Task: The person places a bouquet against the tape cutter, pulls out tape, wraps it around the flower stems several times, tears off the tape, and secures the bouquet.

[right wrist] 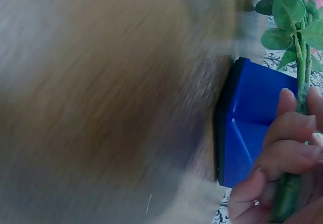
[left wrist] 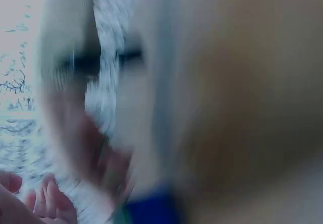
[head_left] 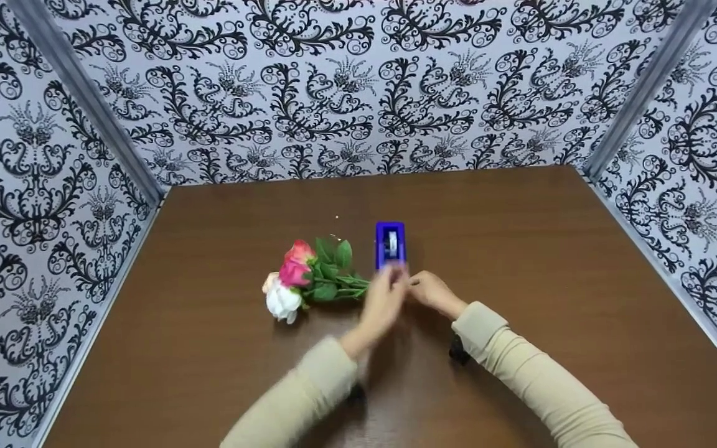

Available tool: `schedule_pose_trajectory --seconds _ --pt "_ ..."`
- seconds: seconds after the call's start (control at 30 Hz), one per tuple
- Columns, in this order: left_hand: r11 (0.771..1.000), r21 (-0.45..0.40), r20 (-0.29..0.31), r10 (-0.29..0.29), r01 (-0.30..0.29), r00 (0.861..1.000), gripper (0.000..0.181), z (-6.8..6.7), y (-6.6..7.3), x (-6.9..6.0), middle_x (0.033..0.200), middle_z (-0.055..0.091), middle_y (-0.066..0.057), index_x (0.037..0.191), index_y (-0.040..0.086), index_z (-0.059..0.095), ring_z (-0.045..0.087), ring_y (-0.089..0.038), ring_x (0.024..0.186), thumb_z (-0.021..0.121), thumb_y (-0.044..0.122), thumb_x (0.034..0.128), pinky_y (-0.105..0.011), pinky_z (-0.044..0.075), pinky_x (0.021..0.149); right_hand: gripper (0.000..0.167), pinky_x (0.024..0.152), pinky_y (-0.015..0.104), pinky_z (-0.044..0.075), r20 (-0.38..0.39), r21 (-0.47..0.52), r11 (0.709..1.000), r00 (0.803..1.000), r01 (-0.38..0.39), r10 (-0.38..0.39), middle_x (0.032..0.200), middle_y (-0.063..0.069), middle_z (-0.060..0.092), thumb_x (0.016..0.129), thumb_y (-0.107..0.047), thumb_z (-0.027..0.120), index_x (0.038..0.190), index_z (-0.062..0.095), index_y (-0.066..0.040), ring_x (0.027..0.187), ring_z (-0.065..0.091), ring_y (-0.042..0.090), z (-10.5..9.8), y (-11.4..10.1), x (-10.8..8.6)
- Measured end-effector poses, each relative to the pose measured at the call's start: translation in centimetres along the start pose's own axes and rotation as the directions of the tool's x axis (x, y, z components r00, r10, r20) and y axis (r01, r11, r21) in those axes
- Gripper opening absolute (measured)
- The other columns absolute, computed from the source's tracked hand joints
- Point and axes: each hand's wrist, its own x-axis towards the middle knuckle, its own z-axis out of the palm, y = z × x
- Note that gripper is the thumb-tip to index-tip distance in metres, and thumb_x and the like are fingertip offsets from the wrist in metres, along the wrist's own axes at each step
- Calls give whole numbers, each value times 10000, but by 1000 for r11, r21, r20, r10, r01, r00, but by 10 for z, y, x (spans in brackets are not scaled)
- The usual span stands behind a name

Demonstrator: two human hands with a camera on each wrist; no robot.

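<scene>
A straight-edged brown table (head_left: pixel 520 249) spreads toward three o'clock. Ruffly flowers (head_left: pixel 294 275) lie at nine, a boxy blue holder (head_left: pixel 381 246) at twelve. Right hand (head_left: pixel 436 292) curls round green stems (right wrist: pixel 301 72); left hand (head_left: pixel 383 302), too blurry to tell.

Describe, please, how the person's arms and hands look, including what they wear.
The left sleeve and right sleeve are long and beige, ending in wide cuffs. The left hand and right hand wear no gloves. A small black object shows beneath the right sleeve.

Brown tabletop (head_left: pixel 570 261), scroll-patterned walls (head_left: pixel 333 93), grey posts (head_left: pixel 84 93)
</scene>
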Motion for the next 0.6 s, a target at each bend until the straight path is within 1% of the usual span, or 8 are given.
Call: schedule_pose_trajectory --seconds 0.03,0.1,0.17,0.23,0.3,0.37,0.43,0.6 --pt "982 169 -16 89 -85 996 177 -4 0 13 913 618 -122 1031 -19 587 591 -213 792 522 89 906 -305 481 713 355 476 213 292 1 -1 1000 1000 1 -1 506 -67 410 844 -213 584 579 576 23 487 345 79 0 0 1" --pt "875 468 -5 144 -125 990 154 -14 6 36 946 628 -109 986 28 623 596 -252 884 552 135 903 -349 476 778 401 460 211 297 9 13 1000 1000 -28 28 487 -64 438 846 -282 604 602 617 36 461 355 70 0 1 2" --pt "735 673 33 73 -76 997 194 -20 8 53 927 652 -103 945 51 657 618 -264 868 611 225 874 -369 495 746 434 459 212 320 17 46 996 997 -79 78 483 -49 479 841 -345 625 607 644 21 455 388 71 2 2 2" --pt "613 790 59 -53 -14 997 287 -22 5 64 916 672 -109 933 57 674 634 -272 843 676 319 816 -376 512 700 422 470 218 343 14 55 994 995 -96 96 494 -32 509 838 -350 633 613 659 7 463 414 80 4 2 2" --pt "541 840 69 -175 38 982 390 -21 0 70 948 681 -125 965 57 681 643 -282 861 720 385 757 -393 521 698 418 477 219 357 14 67 993 995 -102 101 501 -29 523 836 -345 637 611 659 7 469 429 85 6 2 2" --pt "519 852 71 -247 70 967 458 -19 -5 72 989 676 -137 1001 57 674 642 -291 888 750 407 716 -401 520 714 418 474 216 354 14 81 991 994 -108 107 503 -37 526 832 -346 642 602 653 4 469 430 83 8 2 1" --pt "524 847 69 -283 94 957 473 -18 -9 72 1019 668 -135 1025 66 666 638 -293 912 758 404 708 -409 516 733 415 471 212 348 16 95 989 994 -110 109 506 -52 525 831 -345 644 583 638 -13 471 428 78 10 2 0" --pt "515 848 50 -318 128 947 492 -14 -11 71 1047 660 -138 1062 32 648 636 -284 935 748 383 732 -403 518 746 409 527 203 430 47 191 975 993 -112 105 498 -69 506 837 -297 646 508 542 -78 522 512 71 13 5 -2"
